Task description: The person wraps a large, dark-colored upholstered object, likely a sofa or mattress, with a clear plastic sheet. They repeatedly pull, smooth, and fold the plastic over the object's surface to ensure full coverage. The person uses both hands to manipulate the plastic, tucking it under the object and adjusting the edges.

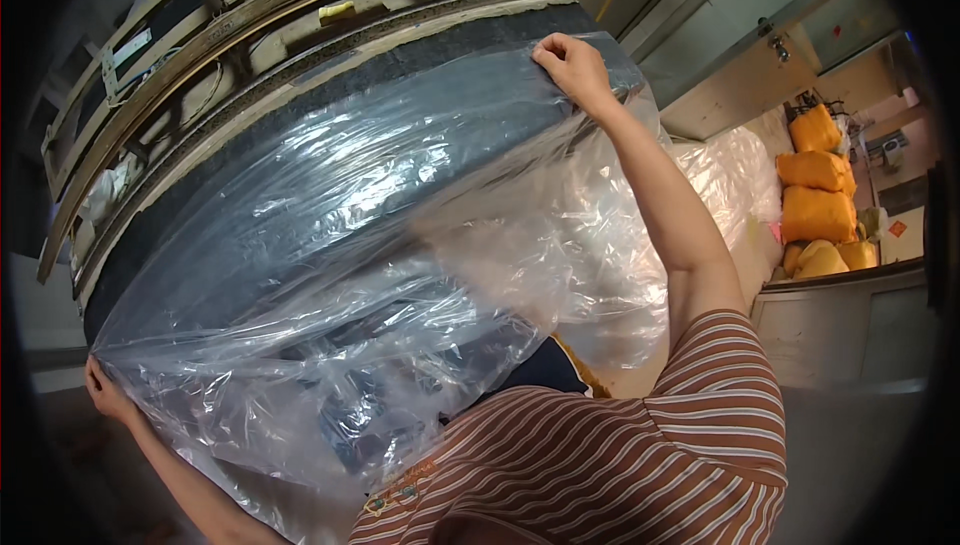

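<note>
A wide sheet of clear plastic film (430,175) is stretched between my two hands. My left hand (108,390) is closed on its edge at the lower left, where the film gathers into folds. At the far right, my right hand (575,67) pinches the film's far edge, with the arm stretched out. Beneath the film lies a dark, flat work surface (480,35), bare along its far side. The near part of the film hangs in creases over the surface's front edge and against my body.
Beyond the surface runs a long machine rail (250,20) with cables and a small yellow piece (337,12) on it. More clear film (725,180) spreads toward the floor at right. Several orange bundles (818,210) are stacked there, near a door (740,75).
</note>
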Demonstrator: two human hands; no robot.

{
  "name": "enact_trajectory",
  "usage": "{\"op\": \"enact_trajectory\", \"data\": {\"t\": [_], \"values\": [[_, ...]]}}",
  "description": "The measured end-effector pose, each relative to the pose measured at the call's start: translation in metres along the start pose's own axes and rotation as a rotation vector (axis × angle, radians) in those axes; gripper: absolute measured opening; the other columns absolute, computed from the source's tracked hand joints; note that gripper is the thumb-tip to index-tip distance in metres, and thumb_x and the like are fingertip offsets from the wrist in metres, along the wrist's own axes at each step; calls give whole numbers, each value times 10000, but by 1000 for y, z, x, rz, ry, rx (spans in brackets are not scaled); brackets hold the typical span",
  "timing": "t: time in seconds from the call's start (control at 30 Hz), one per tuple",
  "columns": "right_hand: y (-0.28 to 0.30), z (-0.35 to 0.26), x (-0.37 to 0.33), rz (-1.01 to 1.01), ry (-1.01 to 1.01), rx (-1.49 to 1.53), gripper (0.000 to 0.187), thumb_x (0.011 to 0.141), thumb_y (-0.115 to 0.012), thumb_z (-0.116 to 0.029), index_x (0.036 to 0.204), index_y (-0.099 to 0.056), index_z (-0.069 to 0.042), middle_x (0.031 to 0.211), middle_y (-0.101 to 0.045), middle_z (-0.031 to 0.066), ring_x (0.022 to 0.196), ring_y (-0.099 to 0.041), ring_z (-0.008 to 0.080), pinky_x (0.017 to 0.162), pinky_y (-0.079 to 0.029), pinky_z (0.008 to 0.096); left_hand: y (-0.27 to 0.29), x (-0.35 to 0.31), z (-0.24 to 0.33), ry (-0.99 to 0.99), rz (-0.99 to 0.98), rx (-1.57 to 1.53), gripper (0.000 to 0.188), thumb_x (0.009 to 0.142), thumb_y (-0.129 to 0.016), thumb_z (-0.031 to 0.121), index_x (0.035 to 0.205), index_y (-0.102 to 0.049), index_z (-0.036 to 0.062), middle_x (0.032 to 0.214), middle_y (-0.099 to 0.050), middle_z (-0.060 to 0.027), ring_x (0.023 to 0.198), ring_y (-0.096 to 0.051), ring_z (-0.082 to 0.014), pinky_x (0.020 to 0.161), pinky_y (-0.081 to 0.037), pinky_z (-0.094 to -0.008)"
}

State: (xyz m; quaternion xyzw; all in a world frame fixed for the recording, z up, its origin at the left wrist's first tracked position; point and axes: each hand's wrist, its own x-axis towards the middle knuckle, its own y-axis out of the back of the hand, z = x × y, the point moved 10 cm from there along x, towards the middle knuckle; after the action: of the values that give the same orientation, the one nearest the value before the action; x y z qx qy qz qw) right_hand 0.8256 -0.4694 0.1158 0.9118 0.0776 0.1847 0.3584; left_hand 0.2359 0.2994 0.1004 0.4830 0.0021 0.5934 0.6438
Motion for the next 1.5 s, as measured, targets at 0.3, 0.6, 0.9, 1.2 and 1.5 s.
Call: {"op": "enact_trajectory", "data": {"t": [0.3,0.6,0.9,1.2,1.5], "values": [[11,3,4,167,108,-144,234,768,-706,-282,832,-685,-58,804,-628,60,739,-605,208,684,-455,330,115,-5,-23,113,-52,-240,365,968,-529,246,1242,-576,9,1218,-605,-77,1107,-548,-161,963,-404,-273],[-7,17,36,-3,53,-111,217,721,-726,-328,825,-708,-138,861,-695,39,843,-646,226,766,-479,356,150,-65,-77,345,-235,-387,376,966,-534,284,1241,-565,30,1220,-584,-66,1122,-525,-174,973,-403,-304],[52,-31,78,177,18,966,189,910,-617,-205,995,-651,-39,892,-650,11,855,-581,81,745,-463,235,30,18,-78,525,69,-767,382,945,-539,255,1223,-551,-7,1214,-572,-116,1073,-550,-209,958,-410,-302],[-4,67,113,307,27,401,154,824,-685,-179,879,-683,-35,821,-680,20,779,-609,89,726,-458,238,-120,96,-101,242,-123,-442,369,900,-633,322,1126,-654,31,1049,-656,-23,977,-574,-122,891,-419,-255],[-2,65,135,364,-15,135,265,742,-719,-269,844,-674,-28,846,-639,86,772,-598,175,740,-468,298,-167,142,-82,222,-168,-456,407,878,-649,364,1120,-662,37,1069,-656,-34,992,-563,-116,877,-409,-234]]}}
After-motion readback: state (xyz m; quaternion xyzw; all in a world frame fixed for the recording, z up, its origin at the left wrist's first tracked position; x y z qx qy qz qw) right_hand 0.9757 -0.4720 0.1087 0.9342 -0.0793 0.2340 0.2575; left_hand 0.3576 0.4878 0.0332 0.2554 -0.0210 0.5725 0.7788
